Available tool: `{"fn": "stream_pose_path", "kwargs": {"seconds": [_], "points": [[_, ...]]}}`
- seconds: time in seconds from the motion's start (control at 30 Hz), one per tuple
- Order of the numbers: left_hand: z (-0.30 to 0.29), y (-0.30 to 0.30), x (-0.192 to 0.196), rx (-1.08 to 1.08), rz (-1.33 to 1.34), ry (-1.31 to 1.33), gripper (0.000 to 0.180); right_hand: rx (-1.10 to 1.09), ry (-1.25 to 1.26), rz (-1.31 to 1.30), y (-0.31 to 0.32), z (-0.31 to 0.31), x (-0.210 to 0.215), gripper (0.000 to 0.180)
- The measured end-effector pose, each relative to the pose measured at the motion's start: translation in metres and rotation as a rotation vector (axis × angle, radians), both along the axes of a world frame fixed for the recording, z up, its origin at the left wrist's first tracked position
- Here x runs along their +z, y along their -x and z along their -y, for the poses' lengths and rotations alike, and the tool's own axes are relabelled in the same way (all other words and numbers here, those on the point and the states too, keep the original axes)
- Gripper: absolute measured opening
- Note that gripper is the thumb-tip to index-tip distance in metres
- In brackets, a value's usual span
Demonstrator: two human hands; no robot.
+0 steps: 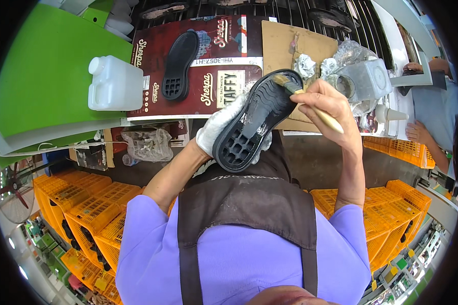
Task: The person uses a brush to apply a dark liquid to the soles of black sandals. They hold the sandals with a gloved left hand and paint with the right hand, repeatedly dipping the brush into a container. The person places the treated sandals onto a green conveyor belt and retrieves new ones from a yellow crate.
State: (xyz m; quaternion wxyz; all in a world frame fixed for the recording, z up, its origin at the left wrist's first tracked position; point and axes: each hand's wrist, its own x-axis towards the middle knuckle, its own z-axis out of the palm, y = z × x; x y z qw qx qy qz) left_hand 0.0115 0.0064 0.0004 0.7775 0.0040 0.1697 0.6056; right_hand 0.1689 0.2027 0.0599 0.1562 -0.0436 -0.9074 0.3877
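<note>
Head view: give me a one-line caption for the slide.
Gloved left hand holds a black shoe sole while the bare right hand works a brush on it.

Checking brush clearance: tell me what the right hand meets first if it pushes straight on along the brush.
Probably the black shoe sole in the gloved left hand: the right hand aims its brush bristles at the sole's upper end, apparently touching already.

A black shoe sole [253, 122] with a gridded heel is showing pale smears at frame centre. The left hand [220, 127] is wearing a white glove. Upper centre, a second black sole [179, 65] is lying on dark red cardboard [224, 86]. Upper left, a white jug [114, 84] is standing beside a green panel [51, 76]. Orange lattice crates [86, 213] are filling the lower left.
</note>
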Motion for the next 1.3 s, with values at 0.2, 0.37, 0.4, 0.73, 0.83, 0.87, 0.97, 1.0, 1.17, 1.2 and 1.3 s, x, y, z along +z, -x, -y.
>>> {"fn": "stream_pose_path", "kwargs": {"seconds": [0.2, 0.37, 0.4, 0.73, 0.83, 0.87, 0.97, 1.0, 1.17, 1.2, 1.3], "points": [[-0.002, -0.010, 0.005, 0.020, -0.320, 0.032, 0.058, -0.217, -0.095, -0.020, 0.006, 0.009, -0.006, 0.019], [-0.003, -0.013, -0.015, 0.105, -0.907, 0.015, 0.062, -0.281, 0.125, -0.039, 0.015, 0.024, -0.011, 0.015], [-0.003, -0.012, -0.020, 0.131, -0.929, 0.028, 0.063, -0.255, 0.195, -0.009, 0.015, 0.026, -0.009, 0.015], [0.000, -0.003, -0.002, 0.206, -0.267, 0.020, 0.059, 0.012, -0.067, -0.105, 0.017, 0.026, -0.013, 0.028], [-0.006, 0.007, -0.019, 0.344, -0.256, 0.123, 0.055, 0.224, 0.060, -0.146, 0.013, 0.051, -0.009, 0.022], [-0.008, 0.008, -0.023, 0.359, -0.277, 0.069, 0.055, 0.277, 0.200, -0.139, 0.013, 0.053, -0.009, 0.020], [-0.008, 0.009, -0.030, 0.338, -0.235, 0.068, 0.059, 0.335, 0.633, 0.032, 0.013, 0.042, -0.013, 0.016], [-0.008, 0.008, -0.022, 0.280, -0.254, 0.083, 0.060, 0.232, 0.732, 0.069, 0.016, 0.036, -0.015, 0.016], [-0.002, 0.004, -0.013, 0.084, -0.081, 0.001, 0.065, -0.225, 0.487, -0.133, 0.030, 0.003, -0.030, 0.017], [0.000, 0.004, -0.016, 0.099, -0.120, 0.016, 0.064, -0.274, 0.254, -0.133, 0.028, 0.003, -0.030, 0.016], [-0.003, 0.003, -0.018, 0.139, -0.166, 0.054, 0.060, -0.189, -0.066, -0.191, 0.025, 0.018, -0.029, 0.019]]}}
